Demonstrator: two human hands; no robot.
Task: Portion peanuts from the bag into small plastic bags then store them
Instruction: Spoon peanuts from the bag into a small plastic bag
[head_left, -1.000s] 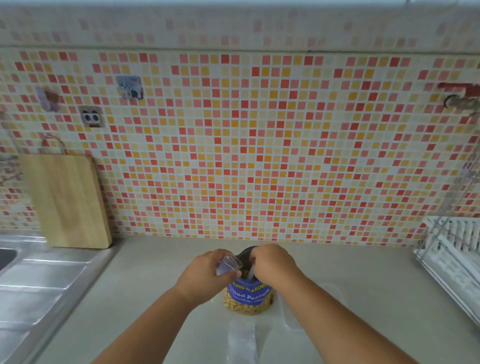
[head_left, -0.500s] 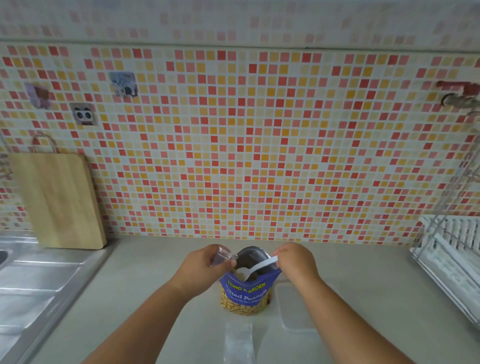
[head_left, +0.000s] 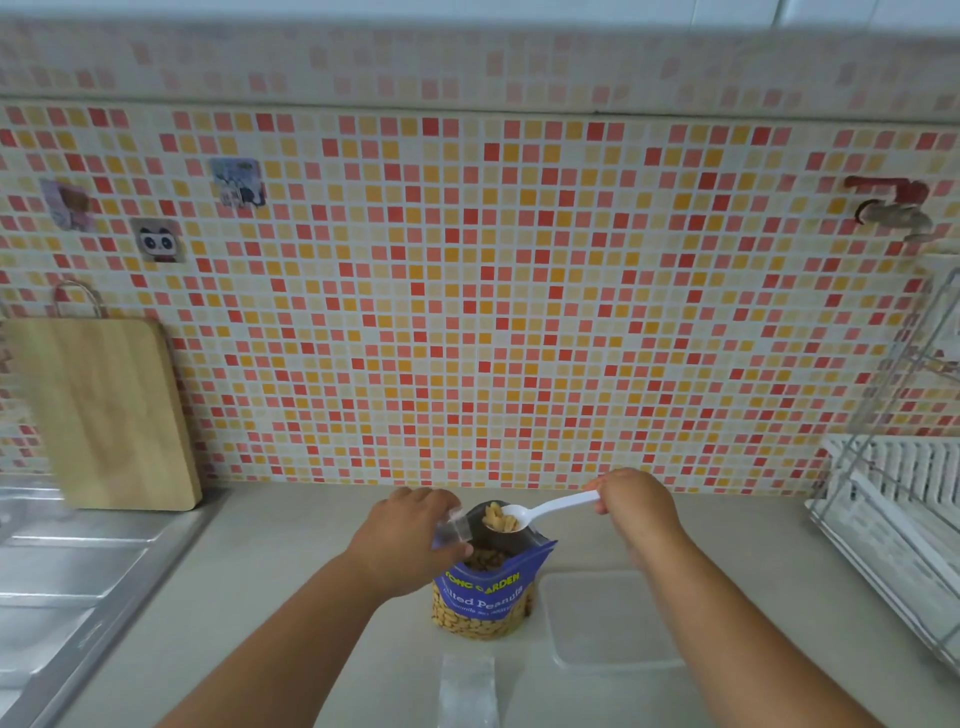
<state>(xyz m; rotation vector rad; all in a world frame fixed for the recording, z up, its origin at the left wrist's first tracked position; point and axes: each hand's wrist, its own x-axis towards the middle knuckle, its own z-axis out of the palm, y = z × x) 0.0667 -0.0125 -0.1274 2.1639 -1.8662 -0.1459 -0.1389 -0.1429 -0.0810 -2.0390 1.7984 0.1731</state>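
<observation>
A blue peanut bag (head_left: 485, 592) stands open on the counter, peanuts showing through its clear lower part. My left hand (head_left: 410, 540) grips a small clear plastic bag (head_left: 451, 526) beside the peanut bag's open mouth. My right hand (head_left: 631, 501) pinches the handle of a white plastic spoon (head_left: 540, 512), whose bowl holds peanuts just above the bag's mouth and close to the small bag.
A clear plastic container (head_left: 602, 618) lies right of the peanut bag. Another small clear bag (head_left: 467, 688) lies at the counter's front. A wooden cutting board (head_left: 104, 410) leans on the tiled wall above the steel sink drainer (head_left: 67, 571). A white dish rack (head_left: 893, 514) stands at the right.
My right hand has pulled up and to the right, lifting the spoon out of the peanut bag with a load of peanuts. My left hand stays by the bag's mouth with the small bag.
</observation>
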